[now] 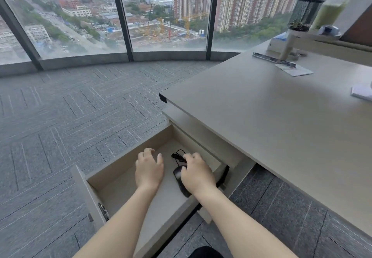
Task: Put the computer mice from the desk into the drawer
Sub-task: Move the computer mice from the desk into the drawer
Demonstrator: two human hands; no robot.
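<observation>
The glossy black corded computer mouse point(179, 179) lies on the floor of the pulled-out beige wooden drawer point(122, 167), toward its right side, with its thin black cable point(177, 156) looped just beyond it, and my right hand point(198, 175) rests on top of it with fingers curled over its front end. My left hand point(149, 170) hovers inside the drawer just left of the mouse, fingers spread, holding nothing. The beige desk top point(281, 116) extends to the right above the drawer.

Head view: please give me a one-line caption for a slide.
Right hand rests on a black wired mouse inside the open drawer, left hand spread open beside it.
</observation>
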